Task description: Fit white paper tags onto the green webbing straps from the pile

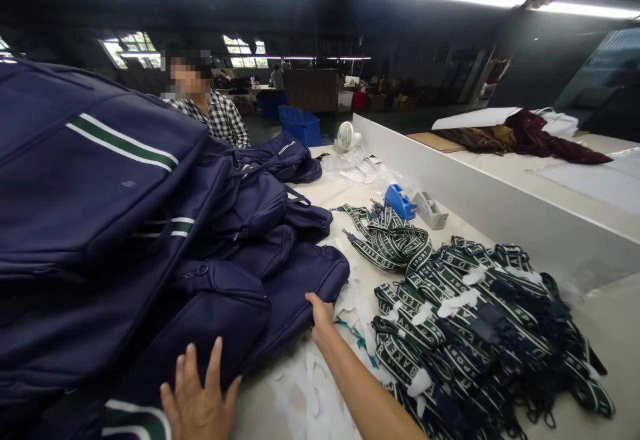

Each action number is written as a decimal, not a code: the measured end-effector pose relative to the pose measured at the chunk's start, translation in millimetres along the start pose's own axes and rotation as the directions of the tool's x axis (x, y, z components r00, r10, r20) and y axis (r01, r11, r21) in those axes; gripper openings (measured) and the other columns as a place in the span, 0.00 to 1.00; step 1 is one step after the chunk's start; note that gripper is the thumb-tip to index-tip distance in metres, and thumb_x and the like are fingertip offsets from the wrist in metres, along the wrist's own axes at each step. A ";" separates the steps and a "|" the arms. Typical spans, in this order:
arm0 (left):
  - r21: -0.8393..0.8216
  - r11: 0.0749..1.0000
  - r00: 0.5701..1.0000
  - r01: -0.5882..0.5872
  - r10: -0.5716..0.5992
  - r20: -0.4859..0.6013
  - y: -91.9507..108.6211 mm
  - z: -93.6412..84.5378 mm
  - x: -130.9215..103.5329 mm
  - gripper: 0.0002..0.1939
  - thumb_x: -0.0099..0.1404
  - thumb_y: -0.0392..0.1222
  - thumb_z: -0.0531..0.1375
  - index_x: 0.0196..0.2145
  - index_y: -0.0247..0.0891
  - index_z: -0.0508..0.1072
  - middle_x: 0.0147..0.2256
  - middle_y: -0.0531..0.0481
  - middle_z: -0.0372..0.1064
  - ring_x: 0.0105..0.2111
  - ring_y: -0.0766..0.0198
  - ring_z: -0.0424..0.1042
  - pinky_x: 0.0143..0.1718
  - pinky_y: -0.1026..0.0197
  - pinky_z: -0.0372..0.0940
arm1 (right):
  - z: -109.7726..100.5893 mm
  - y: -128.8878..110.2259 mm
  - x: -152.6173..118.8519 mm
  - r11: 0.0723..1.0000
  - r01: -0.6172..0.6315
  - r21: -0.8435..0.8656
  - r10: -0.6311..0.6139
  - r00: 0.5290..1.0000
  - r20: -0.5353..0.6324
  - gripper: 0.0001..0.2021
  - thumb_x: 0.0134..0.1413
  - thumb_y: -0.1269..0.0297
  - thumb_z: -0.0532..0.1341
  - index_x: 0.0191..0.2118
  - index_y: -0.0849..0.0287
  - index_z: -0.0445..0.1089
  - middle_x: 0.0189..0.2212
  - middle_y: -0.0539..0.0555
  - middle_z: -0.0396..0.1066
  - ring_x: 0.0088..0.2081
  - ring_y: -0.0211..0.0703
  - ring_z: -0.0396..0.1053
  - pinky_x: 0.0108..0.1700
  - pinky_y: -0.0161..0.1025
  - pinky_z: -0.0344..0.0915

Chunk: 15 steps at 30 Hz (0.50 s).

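Bags in navy lie heaped on the left of the table, overlapping so much that I can't count them; the nearest run off the left and bottom of my view. My left hand is open, fingers spread against the lower bags, its wrist cut off below. My right hand is at the near edge of the rightmost bag, thumb on top; the other fingers are hidden beneath, so I can't tell whether they are closed on it. Whatever the bags hold is out of sight inside.

To the right, dark green lettered straps lie in a tangled pile, words broken by folds, though "SPORT" and "BAKER" are readable. White scraps cover parts of them. Just behind stand a blue tape dispenser and a grey tape dispenser. Beyond the table, the contents of a blue crate can't be made out. A person in a checked shirt is partly hidden by the heap.
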<state>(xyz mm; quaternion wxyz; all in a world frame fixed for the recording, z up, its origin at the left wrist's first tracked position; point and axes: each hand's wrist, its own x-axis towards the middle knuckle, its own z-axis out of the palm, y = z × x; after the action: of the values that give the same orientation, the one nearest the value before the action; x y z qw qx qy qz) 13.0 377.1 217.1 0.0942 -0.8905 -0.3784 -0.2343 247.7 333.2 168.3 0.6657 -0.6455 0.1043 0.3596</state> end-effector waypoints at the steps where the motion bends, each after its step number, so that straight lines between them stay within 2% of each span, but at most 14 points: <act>1: 0.035 0.999 1.000 0.002 -0.002 0.013 -1.8 3.0 1.6 0.39 0.69 0.43 0.55 0.70 0.43 0.36 0.70 0.29 0.26 0.67 0.32 0.40 0.61 0.26 0.45 | -1.8 -0.1 1.1 1.000 0.007 -0.014 -0.008 0.999 -0.048 0.18 0.45 0.63 0.64 0.45 0.64 0.70 0.45 0.65 0.76 0.48 0.57 0.74 0.46 0.44 0.73; 4: 0.082 0.996 0.997 0.037 -0.043 0.070 -10.9 5.3 7.6 0.35 0.70 0.45 0.53 0.69 0.38 0.43 0.70 0.26 0.27 0.67 0.30 0.40 0.58 0.22 0.46 | -9.8 -10.9 0.7 0.996 0.080 -0.042 -0.085 0.991 -0.106 0.17 0.39 0.69 0.64 0.41 0.64 0.72 0.42 0.63 0.78 0.44 0.58 0.75 0.46 0.43 0.73; 8: 0.096 0.989 0.985 0.114 -0.125 0.118 -24.3 -0.3 22.2 0.32 0.71 0.47 0.50 0.69 0.35 0.46 0.69 0.24 0.35 0.67 0.33 0.42 0.57 0.23 0.49 | -13.8 -42.6 -12.4 0.960 0.275 -0.058 -0.277 0.961 -0.028 0.15 0.36 0.69 0.67 0.37 0.62 0.74 0.38 0.60 0.79 0.42 0.57 0.76 0.47 0.43 0.73; 11: 0.098 0.979 0.976 0.178 -0.188 0.110 -31.8 -3.4 38.9 0.30 0.72 0.46 0.47 0.68 0.35 0.48 0.67 0.25 0.43 0.67 0.33 0.44 0.56 0.22 0.50 | -15.8 -63.1 -34.6 0.925 0.375 -0.062 -0.374 0.927 0.023 0.14 0.37 0.66 0.67 0.35 0.63 0.75 0.37 0.62 0.79 0.41 0.59 0.76 0.48 0.45 0.72; 15: 0.109 0.960 0.958 0.258 -0.269 0.101 -39.3 -3.8 61.2 0.26 0.74 0.44 0.42 0.67 0.38 0.52 0.67 0.29 0.48 0.66 0.35 0.48 0.55 0.22 0.50 | -27.3 -77.9 -76.0 0.880 0.466 -0.097 -0.464 0.885 0.042 0.17 0.41 0.61 0.67 0.37 0.67 0.75 0.39 0.66 0.79 0.44 0.60 0.76 0.50 0.48 0.71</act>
<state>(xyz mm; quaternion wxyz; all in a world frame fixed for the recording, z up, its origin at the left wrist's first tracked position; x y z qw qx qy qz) 20.4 441.7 249.9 0.0824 -0.8386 -0.5092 -0.1752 249.7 288.7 271.3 0.6988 -0.6823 -0.0784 0.2001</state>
